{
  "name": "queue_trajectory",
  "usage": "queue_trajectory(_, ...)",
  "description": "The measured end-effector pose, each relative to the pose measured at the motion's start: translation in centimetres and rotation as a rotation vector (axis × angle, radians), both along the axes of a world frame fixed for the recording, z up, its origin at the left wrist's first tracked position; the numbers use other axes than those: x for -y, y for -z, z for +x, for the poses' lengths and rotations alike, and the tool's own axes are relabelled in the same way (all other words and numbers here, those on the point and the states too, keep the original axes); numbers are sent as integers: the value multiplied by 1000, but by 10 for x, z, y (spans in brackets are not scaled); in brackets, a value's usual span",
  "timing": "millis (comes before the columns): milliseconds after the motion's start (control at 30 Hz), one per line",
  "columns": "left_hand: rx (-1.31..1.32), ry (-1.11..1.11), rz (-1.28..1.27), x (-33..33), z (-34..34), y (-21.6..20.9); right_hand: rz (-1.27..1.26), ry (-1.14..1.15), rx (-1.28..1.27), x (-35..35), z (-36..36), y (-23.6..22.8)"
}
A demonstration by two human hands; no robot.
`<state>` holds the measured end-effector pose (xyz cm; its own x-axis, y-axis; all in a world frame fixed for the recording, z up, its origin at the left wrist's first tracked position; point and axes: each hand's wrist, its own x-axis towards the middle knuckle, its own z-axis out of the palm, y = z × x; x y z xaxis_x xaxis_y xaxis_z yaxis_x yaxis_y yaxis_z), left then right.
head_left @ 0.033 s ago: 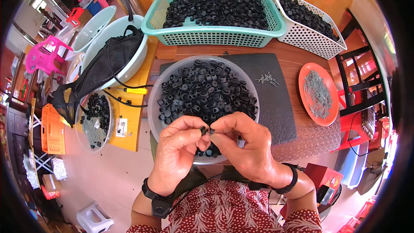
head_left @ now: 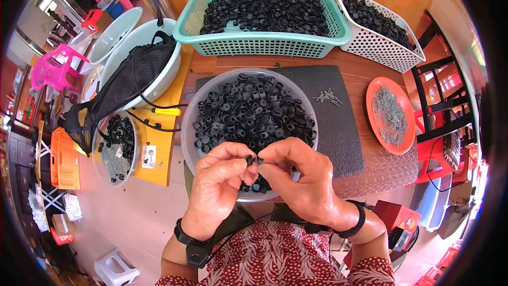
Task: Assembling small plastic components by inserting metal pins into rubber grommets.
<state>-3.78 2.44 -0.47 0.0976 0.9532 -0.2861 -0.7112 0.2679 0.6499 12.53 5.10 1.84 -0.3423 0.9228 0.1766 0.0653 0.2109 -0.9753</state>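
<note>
Above the near rim of a clear round tub (head_left: 186,127), my two hands meet at the fingertips. My left hand (head_left: 214,190) is closed in a pinch on a small black plastic part (head_left: 249,160). Close against it, my right hand (head_left: 299,177) pinches what looks like a thin metal pin (head_left: 256,164), mostly covered by the fingers. Many loose black plastic parts (head_left: 254,111) fill the tub beneath. A small pile of metal pins (head_left: 328,97) lies on the dark foam mat (head_left: 344,137) to the right of the tub.
An orange-red plate (head_left: 374,127) of metal pins sits at the right. Behind are a green basket (head_left: 259,47) and a white basket (head_left: 378,53), both with black parts. On the left are a pale basin (head_left: 169,79) with a black mesh bag, a yellow-handled tool (head_left: 166,111) and a small tub (head_left: 114,182).
</note>
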Motion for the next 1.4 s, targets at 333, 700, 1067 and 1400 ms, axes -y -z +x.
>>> queue_trajectory(333, 4, -21, 45, 1, 2, 5, 38, 20, 42, -1, 0, -1)
queue_trajectory(700, -233, -66, 124, 3, 4, 2, 76, 18, 93, -3, 2, 2)
queue_trajectory(1067, -419, -74, 230, 7, 1, 6, 23, -26, 38, -6, 0, 3)
queue_trajectory(1400, -404, -92, 272, -1, -7, 2, -217, -156, -129, -19, -11, -6)
